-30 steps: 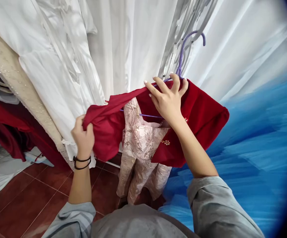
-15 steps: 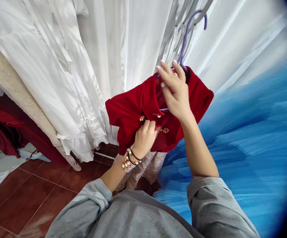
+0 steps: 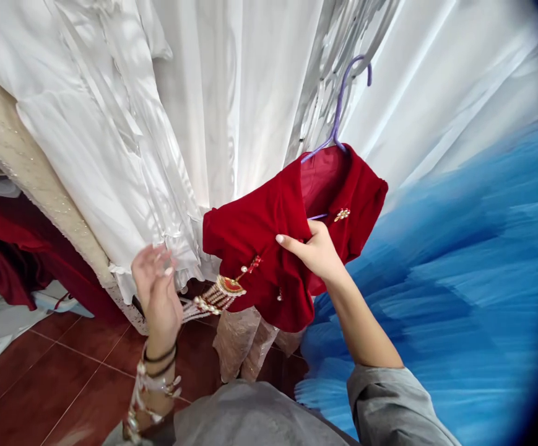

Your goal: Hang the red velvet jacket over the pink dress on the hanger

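From where I'm standing, the red velvet jacket (image 3: 254,220) is hanging on a purple hanger (image 3: 338,114), over a pale brocade dress (image 3: 238,341) that is showing only below its hem. A second ago its left-hand panel was being pulled wide; now the panel is lying across the front, so the dress's bodice is being covered. The right hand (image 3: 317,251) has been moving down from the collar and is now pinching the jacket's front edge, thumb outside, fingers hidden behind. That seems to be keeping the front steady for close handling. A beaded ornament (image 3: 231,286) is newly showing, its strands stretching between the jacket's lower front and the left hand (image 3: 160,297). That hand is blurring, fingers loosely curling, so I can't fairly tell whether it's gripping the strands or letting them swing. Blue tulle (image 3: 459,279) is spreading alongside. I'm finding no brand, label or readable writing anywhere.
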The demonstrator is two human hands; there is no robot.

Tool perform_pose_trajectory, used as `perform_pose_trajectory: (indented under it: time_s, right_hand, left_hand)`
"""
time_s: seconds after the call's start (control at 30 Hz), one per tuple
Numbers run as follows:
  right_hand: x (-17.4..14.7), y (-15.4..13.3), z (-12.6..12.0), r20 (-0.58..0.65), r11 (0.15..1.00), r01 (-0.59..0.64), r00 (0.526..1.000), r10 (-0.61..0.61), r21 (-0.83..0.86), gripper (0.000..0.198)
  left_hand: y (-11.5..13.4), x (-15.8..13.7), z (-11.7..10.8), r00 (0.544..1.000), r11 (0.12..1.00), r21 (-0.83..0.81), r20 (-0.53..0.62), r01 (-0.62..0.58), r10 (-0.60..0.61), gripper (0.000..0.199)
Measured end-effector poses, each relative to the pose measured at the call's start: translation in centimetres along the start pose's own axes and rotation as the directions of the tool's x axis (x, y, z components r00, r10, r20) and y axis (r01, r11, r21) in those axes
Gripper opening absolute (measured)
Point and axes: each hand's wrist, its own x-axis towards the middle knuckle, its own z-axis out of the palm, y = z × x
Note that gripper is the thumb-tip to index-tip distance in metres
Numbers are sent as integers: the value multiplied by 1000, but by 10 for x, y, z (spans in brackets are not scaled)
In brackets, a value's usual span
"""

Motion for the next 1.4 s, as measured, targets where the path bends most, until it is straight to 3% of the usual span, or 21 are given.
perform_pose_trajectory:
  time_s: [0.03, 0.07, 0.13, 0.2, 0.23, 0.3, 0.4, 0.5, 0.57, 0.63, 0.67, 0.73, 0.77, 0.8, 0.83, 0.93, 1.0, 1.1, 1.23, 1.33, 1.4]
  right_hand:
    - [0, 6, 2, 20, 995, -69, 997, 68, 72, 29]
    - [0, 13, 4, 37, 980, -137, 990, 133, 143, 32]
    - [2, 27, 11, 39, 938, -223, 975, 221, 266, 36]
    - [5, 38, 17, 37, 898, -272, 960, 276, 347, 42]
    - [7, 41, 19, 39, 883, -288, 955, 295, 370, 44]
    - [8, 44, 22, 28, 874, -302, 948, 316, 380, 45]
    - [7, 41, 27, -2, 891, -286, 952, 306, 352, 44]
    - [8, 38, 33, 4, 882, -272, 956, 293, 384, 49]
    - [11, 39, 37, 24, 852, -291, 950, 312, 436, 55]
    - [13, 43, 36, 50, 811, -308, 943, 328, 497, 61]
    - [13, 45, 34, 68, 791, -309, 944, 324, 529, 63]
    - [11, 48, 28, 111, 757, -294, 952, 284, 584, 68]
    - [8, 50, 24, 141, 752, -288, 956, 255, 593, 71]
    - [5, 52, 20, 178, 760, -289, 957, 227, 582, 73]
    - [1, 54, 18, 213, 784, -287, 956, 200, 550, 74]
    - [-9, 60, 15, 269, 874, -280, 946, 180, 398, 68]
    - [-17, 62, 16, 246, 891, -305, 942, 230, 335, 58]
    - [-28, 56, 12, 169, 893, -320, 945, 278, 317, 49]
    - [-35, 37, -10, -93, 965, -113, 986, 138, 235, 31]
    - [-23, 38, -21, -320, 986, 20, 947, 35, 165, 25]
    - [-11, 48, -20, -341, 986, 11, 939, 46, 164, 25]
  left_hand:
    - [-12, 17, -4, 999, 996, 84, 33, 5, -8, 56]
    - [-26, 30, -4, 982, 988, 149, 172, 50, -76, 56]
    - [-55, 44, 10, 871, 950, 274, 420, 147, -256, 51]
    - [-76, 46, 28, 769, 907, 378, 519, 185, -373, 40]
    - [-83, 45, 35, 751, 894, 407, 528, 187, -397, 32]
    - [-87, 44, 38, 777, 887, 426, 491, 179, -393, 19]
    - [-73, 47, 15, 885, 880, 444, 326, 167, -333, 16]
    - [-37, 47, -22, 978, 877, 479, 162, 39, -132, 20]
    - [-6, 44, -44, 978, 841, 532, 207, -98, -17, 19]
    - [24, 43, -60, 894, 811, 557, 437, -180, -102, 22]
    - [36, 45, -64, 793, 802, 561, 575, -204, -201, 26]
    - [53, 54, -66, 536, 793, 557, 760, -245, -368, 40]
    - [58, 59, -62, 463, 791, 553, 791, -262, -400, 47]
    - [61, 65, -55, 458, 793, 548, 796, -268, -395, 52]
    - [62, 69, -45, 514, 802, 537, 780, -260, -356, 57]
    - [63, 72, 0, 751, 838, 488, 642, -243, -156, 64]
    - [65, 65, 30, 817, 831, 478, 574, -285, -50, 68]
    - [63, 59, 62, 842, 753, 532, 537, -387, 54, 68]
    - [50, 71, 75, 849, 721, 518, 495, -460, 185, 42]
    - [45, 76, 78, 844, 739, 479, 487, -473, 224, 37]
    - [46, 69, 79, 851, 718, 504, 468, -480, 240, 41]
